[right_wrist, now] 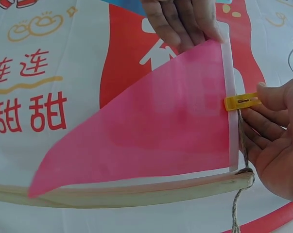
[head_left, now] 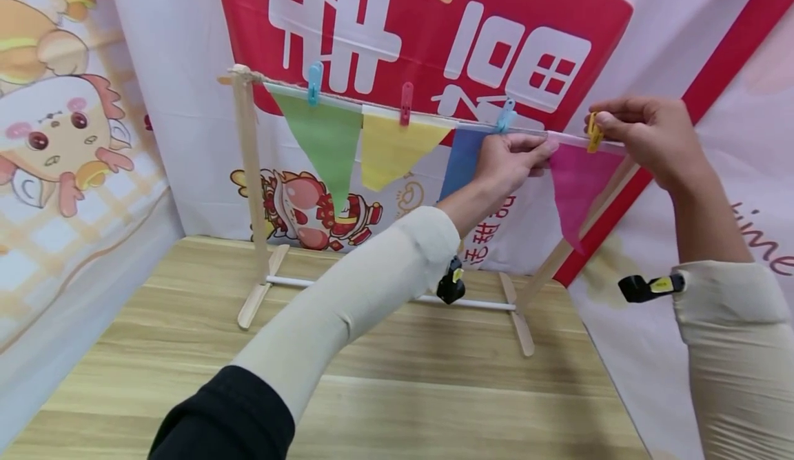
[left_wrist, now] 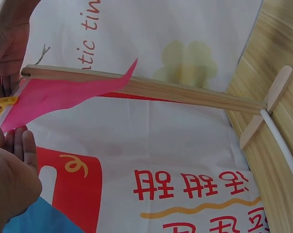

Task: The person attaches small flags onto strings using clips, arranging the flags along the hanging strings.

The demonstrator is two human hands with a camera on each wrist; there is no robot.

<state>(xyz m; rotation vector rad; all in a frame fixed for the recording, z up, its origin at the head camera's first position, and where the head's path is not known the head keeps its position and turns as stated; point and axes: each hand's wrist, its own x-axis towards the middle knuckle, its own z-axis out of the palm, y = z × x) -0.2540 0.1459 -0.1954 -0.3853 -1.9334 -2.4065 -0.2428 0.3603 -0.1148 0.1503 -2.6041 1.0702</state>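
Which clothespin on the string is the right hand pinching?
The yellow clothespin, on the pink flag; the right hand pinches it, the others stand untouched.

Pennants: green [head_left: 324, 144], yellow [head_left: 391, 151], blue [head_left: 462, 163], pink [head_left: 578, 187]; yellow clip [head_left: 594, 132].

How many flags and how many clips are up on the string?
Flags: 4, namely green, yellow, blue, pink
Clips: 4, namely blue, pink, blue, yellow
Total: 8

Staged booth, printed cartoon banners [head_left: 434, 39], wooden table [head_left: 397, 391]
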